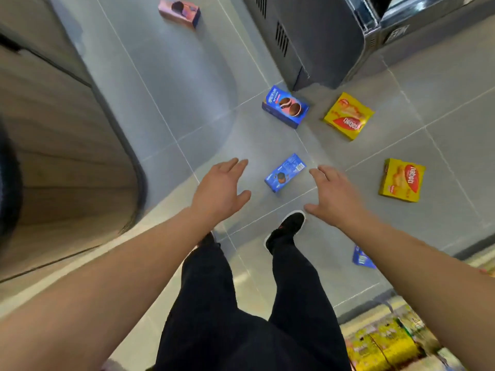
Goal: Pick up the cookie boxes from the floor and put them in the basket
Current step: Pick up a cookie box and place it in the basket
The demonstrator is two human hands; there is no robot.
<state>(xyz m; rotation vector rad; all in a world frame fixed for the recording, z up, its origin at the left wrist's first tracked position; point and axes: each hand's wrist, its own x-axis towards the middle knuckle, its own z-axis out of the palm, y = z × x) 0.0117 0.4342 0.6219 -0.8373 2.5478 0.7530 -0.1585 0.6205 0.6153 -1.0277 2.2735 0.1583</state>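
Several cookie boxes lie on the grey tiled floor. A small blue box (284,173) lies between my two hands. A larger blue box (285,106) sits farther off, and two yellow boxes (348,116) (403,180) lie to the right. A pink box (179,12) rests far away at the top. Another blue box (362,257) peeks out under my right forearm. My left hand (219,192) and my right hand (332,195) hover above the floor with fingers spread, holding nothing. No basket is in view.
A wooden counter with a rounded corner (67,156) fills the left side. A grey metal cabinet (316,41) stands at the top right. Shelves of yellow goods (385,341) show at the bottom right. My legs and a black shoe (288,228) are below.
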